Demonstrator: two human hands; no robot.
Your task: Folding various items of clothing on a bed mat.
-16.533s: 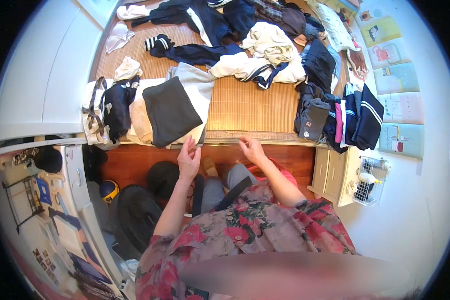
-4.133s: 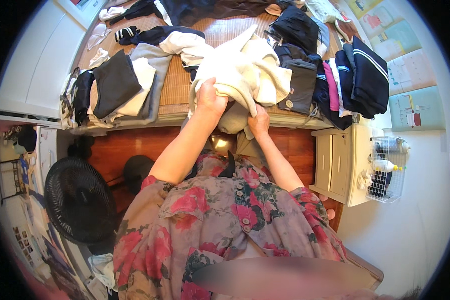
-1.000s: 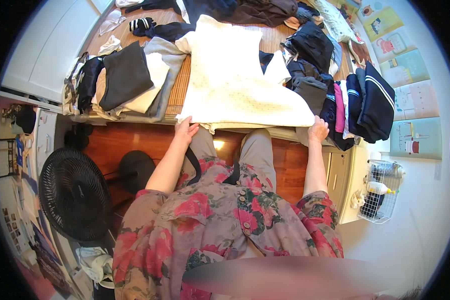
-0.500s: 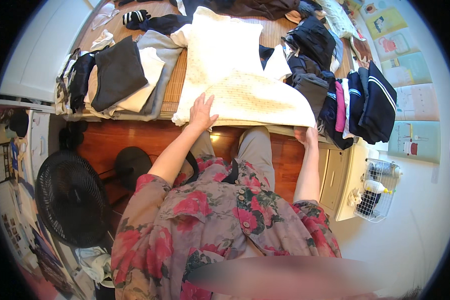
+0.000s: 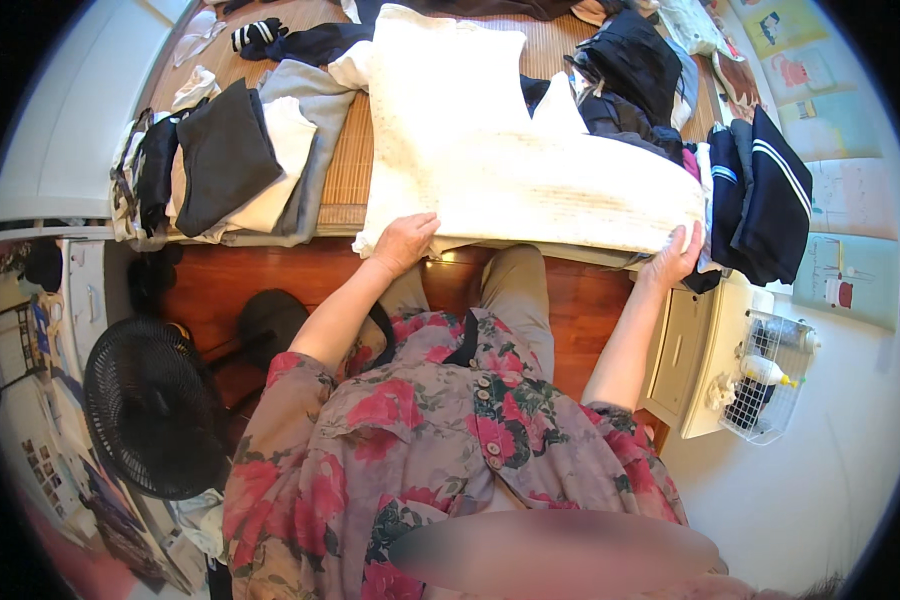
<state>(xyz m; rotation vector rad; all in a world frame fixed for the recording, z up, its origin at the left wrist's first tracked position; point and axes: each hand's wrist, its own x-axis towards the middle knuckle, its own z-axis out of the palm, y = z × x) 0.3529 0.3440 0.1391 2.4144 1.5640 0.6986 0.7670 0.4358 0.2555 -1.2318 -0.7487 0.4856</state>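
A white long-sleeved top (image 5: pixel 450 130) with a faint pattern lies spread over the near middle of the mat-covered bed. One sleeve stretches right along the near edge and covers the lower part of the dark clothes there. My left hand (image 5: pixel 407 243) is closed at the top's near edge, fingers pressed together on the cloth. Over at the far end of the stretched sleeve, my right hand (image 5: pixel 673 262) grips the cloth, with its fingers on top. The other sleeve lies partly tucked at the top's left side.
Left of the top are a folded dark grey garment (image 5: pixel 228 158), a white one and a grey one (image 5: pixel 320 120). Folded navy clothes (image 5: pixel 773 195) with white stripes stand at the right edge. A black fan (image 5: pixel 150 410) is at lower left; a wire basket (image 5: pixel 770 385) hangs at right.
My right hand has drawn the sleeve out to the right, over the dark clothes. My left hand has come down to the near edge, its fingers now closed instead of spread.
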